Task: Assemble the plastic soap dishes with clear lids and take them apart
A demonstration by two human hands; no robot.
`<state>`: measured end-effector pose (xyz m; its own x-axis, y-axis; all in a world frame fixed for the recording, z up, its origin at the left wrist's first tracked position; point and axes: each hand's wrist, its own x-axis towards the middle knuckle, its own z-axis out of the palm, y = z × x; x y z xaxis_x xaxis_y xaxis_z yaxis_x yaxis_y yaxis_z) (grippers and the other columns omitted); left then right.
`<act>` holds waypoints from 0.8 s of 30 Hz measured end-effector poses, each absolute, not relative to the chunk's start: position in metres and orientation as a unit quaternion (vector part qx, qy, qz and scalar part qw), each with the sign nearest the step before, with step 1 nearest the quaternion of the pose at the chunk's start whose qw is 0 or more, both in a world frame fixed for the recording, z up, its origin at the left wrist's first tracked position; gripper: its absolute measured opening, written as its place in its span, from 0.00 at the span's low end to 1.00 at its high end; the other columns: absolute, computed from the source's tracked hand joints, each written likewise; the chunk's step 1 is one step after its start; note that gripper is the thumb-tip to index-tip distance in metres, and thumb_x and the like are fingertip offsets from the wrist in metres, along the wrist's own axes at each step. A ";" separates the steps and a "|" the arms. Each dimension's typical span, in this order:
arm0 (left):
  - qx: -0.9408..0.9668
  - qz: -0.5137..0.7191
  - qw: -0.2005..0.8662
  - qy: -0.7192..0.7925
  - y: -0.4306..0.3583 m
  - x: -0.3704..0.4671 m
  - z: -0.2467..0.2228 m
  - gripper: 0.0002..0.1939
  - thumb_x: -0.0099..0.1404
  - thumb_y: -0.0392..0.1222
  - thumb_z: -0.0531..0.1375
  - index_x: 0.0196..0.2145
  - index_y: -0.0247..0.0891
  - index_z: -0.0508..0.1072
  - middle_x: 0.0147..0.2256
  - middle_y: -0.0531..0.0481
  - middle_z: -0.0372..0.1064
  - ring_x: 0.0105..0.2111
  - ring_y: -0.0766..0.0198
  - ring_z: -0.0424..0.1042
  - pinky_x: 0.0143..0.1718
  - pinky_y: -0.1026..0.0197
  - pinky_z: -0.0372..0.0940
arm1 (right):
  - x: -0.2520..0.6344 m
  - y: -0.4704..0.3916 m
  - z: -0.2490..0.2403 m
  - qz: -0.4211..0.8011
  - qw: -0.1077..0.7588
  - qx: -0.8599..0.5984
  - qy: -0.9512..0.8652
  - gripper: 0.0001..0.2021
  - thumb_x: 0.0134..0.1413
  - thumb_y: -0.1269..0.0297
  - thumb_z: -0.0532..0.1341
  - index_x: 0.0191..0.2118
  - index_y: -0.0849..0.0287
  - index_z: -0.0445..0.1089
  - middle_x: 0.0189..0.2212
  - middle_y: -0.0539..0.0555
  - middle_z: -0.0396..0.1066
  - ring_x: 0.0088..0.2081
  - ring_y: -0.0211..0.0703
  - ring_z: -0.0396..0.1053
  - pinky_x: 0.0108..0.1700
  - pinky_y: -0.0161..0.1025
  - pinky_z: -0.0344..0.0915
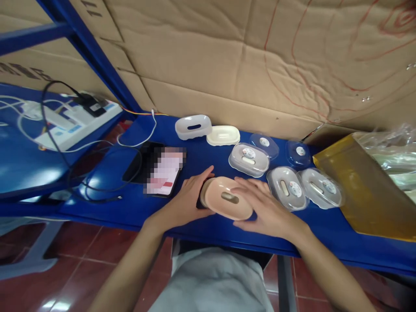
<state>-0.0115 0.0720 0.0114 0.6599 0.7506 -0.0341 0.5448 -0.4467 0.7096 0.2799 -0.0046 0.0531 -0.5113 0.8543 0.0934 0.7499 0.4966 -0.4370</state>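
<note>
A peach oval dish (216, 204) with a slot in its middle is held between my two hands over the front of the blue table. My left hand (191, 197) curves around its left end, thumb and fingers on either side. The fingers of my right hand (256, 206) rest over the rim at its right end. Under the dish's left side a darker edge shows, too hidden to make out. Behind are a white slotted dish (186, 131) and a cream tray (223, 135). Clear-lidded white dishes (240, 161) with round labels stand to the right.
Left of my hands lies a phone (165, 171) beside black and white cables. A power strip (78, 125) is at the far left. Two clear lids (272, 149) lie at the back. A yellow-brown box (373, 190) holding plastic bags stands right, and cardboard (208, 60) lines the back.
</note>
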 end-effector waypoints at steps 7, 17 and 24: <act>0.845 0.130 0.350 0.382 0.074 -0.011 0.014 0.57 0.67 0.56 0.73 0.80 0.55 0.42 0.74 0.41 0.57 0.72 0.39 0.59 0.73 0.37 0.55 | 0.275 -0.001 0.035 0.145 0.155 -0.456 -0.865 0.29 0.72 0.52 0.64 0.74 0.46 0.64 0.78 0.61 0.54 0.74 0.66 0.59 0.70 0.69 0.64; 0.875 0.123 0.306 0.354 0.078 -0.009 0.008 0.49 0.68 0.60 0.72 0.78 0.52 0.56 0.76 0.40 0.55 0.74 0.39 0.57 0.74 0.37 0.52 | 0.266 -0.001 0.018 0.089 0.139 -0.435 -0.885 0.25 0.74 0.59 0.62 0.72 0.46 0.67 0.78 0.59 0.55 0.80 0.68 0.47 0.74 0.74 0.57; 0.880 0.126 0.297 0.350 0.076 -0.009 0.008 0.43 0.73 0.57 0.68 0.78 0.52 0.56 0.76 0.41 0.56 0.74 0.40 0.56 0.74 0.36 0.52 | 0.267 0.000 0.022 0.119 0.130 -0.426 -0.887 0.29 0.74 0.57 0.63 0.75 0.46 0.62 0.79 0.57 0.54 0.81 0.67 0.43 0.75 0.74 0.55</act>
<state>-0.0094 0.0756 0.0081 0.7240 0.6897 0.0136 0.5402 -0.5791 0.6106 0.2672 0.0002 0.0224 -0.6031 0.7870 0.1295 0.7251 0.6087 -0.3220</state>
